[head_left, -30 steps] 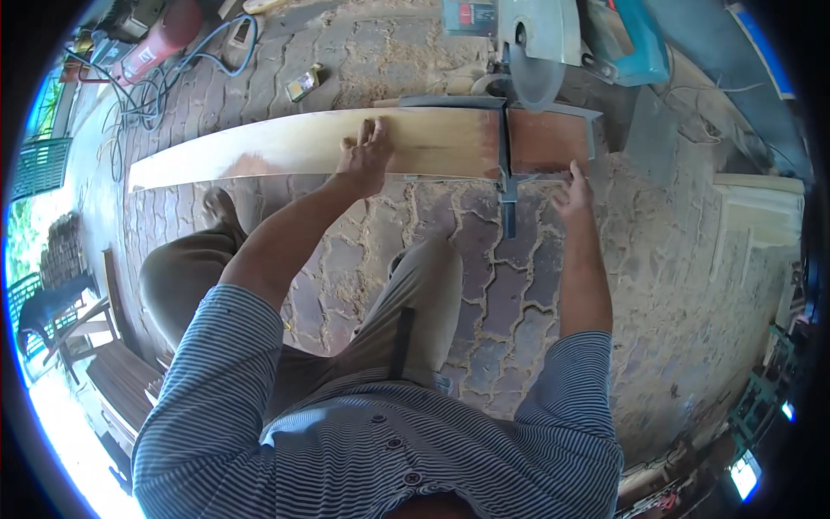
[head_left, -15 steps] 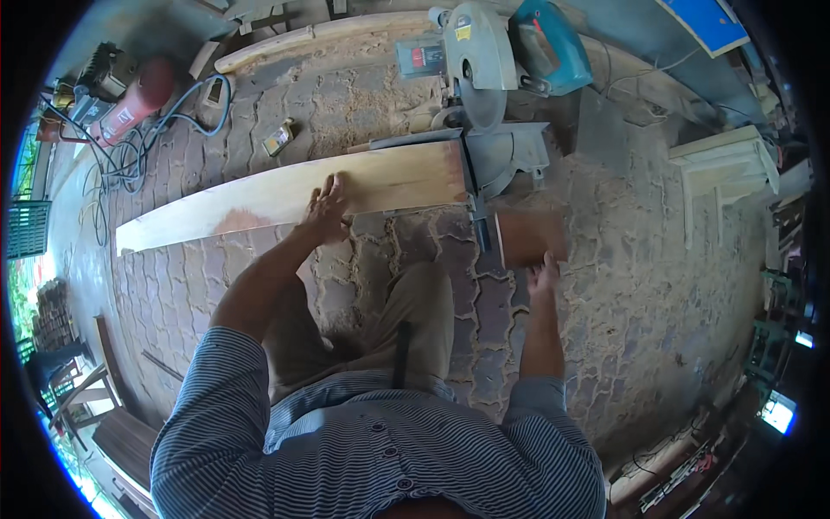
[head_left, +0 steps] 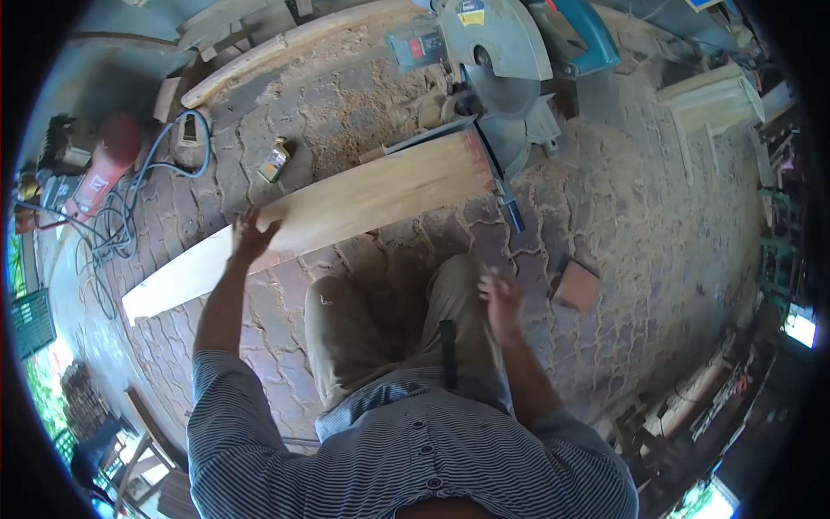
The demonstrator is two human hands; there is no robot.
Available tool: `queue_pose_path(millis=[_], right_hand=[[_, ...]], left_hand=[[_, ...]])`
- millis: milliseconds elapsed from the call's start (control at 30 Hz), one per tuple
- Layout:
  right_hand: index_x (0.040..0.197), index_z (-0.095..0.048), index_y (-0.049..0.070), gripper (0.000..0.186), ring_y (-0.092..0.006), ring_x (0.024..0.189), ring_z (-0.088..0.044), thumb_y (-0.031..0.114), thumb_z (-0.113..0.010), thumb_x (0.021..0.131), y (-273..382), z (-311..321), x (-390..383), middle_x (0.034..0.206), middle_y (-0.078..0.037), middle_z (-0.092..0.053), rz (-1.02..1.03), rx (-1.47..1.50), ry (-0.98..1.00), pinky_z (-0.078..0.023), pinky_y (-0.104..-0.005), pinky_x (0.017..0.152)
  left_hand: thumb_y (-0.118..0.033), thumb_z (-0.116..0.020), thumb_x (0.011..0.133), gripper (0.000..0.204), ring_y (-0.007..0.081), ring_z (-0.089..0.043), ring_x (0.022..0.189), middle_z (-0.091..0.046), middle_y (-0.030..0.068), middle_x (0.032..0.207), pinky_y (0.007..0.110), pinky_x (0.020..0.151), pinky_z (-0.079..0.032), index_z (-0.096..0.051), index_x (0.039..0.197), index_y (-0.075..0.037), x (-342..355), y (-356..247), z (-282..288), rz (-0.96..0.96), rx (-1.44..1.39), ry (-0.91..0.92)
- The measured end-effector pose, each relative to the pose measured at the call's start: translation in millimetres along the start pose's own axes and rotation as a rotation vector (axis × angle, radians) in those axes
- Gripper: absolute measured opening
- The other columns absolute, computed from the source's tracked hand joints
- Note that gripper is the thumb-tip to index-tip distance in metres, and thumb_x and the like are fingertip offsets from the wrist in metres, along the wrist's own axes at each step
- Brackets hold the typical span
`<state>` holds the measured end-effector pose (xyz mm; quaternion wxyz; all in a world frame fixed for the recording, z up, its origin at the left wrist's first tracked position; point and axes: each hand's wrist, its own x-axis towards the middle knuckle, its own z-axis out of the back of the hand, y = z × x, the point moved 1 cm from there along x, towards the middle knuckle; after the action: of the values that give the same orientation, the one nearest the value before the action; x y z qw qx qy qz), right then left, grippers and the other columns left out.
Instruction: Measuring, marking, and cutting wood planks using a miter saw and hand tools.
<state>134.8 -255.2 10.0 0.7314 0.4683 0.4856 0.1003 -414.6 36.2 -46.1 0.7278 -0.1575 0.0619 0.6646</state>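
A long pale wooden board (head_left: 380, 192) lies slantwise across the ground, its right end on the bed of a miter saw (head_left: 508, 143). My left hand (head_left: 252, 238) is on the narrower left part of the board, with its fingers at the far edge and its thumb apart on the top face. My right hand (head_left: 502, 303) is beside my right knee, away from the board. Motion smears its fingers, and nothing shows in it. Right of that hand, a small brown wooden offcut (head_left: 578, 287) lies on the paving.
A red power tool (head_left: 108, 164) with a coiled blue cable (head_left: 138, 203) lies at the far left. Beyond the board sits a small yellow-and-black item (head_left: 274, 162). Sawdust covers the paving near the saw. A pale wooden piece (head_left: 713, 99) stands at the far right.
My right hand has let go of the brown offcut, which now lies on the paving, and has drawn back toward my knee. My left hand has slid left along the board. The view has tilted.
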Motion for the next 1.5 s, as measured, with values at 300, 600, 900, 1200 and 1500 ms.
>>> queue_pose_path(millis=[300,600,900,1200,1500], right_hand=[[0.128,-0.069,0.001,0.034,-0.013,0.098,-0.07,0.022,-0.072,0.101,-77,-176,-71,0.107,-0.008,-0.075,-0.175,-0.343,0.646,-0.056,-0.029,0.084],[0.135,-0.063,0.01,0.042,-0.018,0.099,-0.07,0.034,-0.071,0.101,-65,-177,-17,0.115,-0.007,-0.072,-0.538,0.066,0.369,-0.058,-0.0363,0.083],[0.133,-0.058,0.017,0.041,-0.0172,0.106,-0.069,0.035,-0.075,0.1,-53,-164,42,0.12,-0.002,-0.069,-0.392,0.627,0.192,-0.059,-0.0409,0.089],[0.127,-0.059,0.017,0.037,-0.0168,0.085,-0.069,0.038,-0.074,0.1,-1,-98,51,0.104,-0.001,-0.069,-0.207,0.414,0.037,-0.061,-0.0388,0.076],[0.141,-0.054,0.006,0.051,-0.0255,0.093,-0.074,0.034,-0.071,0.101,58,5,162,0.114,-0.012,-0.068,-0.107,0.247,0.033,-0.063,-0.0409,0.08]], left_hand=[[-0.079,-0.077,0.075,0.075,0.0326,-0.075,0.092,-0.077,0.0192,0.093,0.045,0.082,-0.057,-0.082,0.102,-0.009,89,110,0,-0.02,-0.07,0.507],[-0.07,-0.075,0.081,0.062,0.0367,-0.072,0.08,-0.07,0.0158,0.079,0.051,0.069,-0.055,-0.072,0.082,-0.008,61,-154,-16,-0.146,-0.346,0.049],[-0.063,-0.085,0.075,0.071,0.04,-0.075,0.099,-0.078,0.0199,0.104,0.049,0.083,-0.058,-0.075,0.117,-0.007,8,14,9,-0.275,-0.107,0.095],[-0.077,-0.084,0.064,0.069,0.0347,-0.073,0.07,-0.071,0.0172,0.07,0.049,0.066,-0.055,-0.078,0.074,-0.01,12,-45,14,-0.078,-0.089,0.266],[-0.092,-0.072,0.065,0.093,0.0358,-0.077,0.083,-0.077,0.0219,0.087,0.052,0.073,-0.057,-0.076,0.079,-0.001,65,-199,2,-0.012,-0.087,0.303]])
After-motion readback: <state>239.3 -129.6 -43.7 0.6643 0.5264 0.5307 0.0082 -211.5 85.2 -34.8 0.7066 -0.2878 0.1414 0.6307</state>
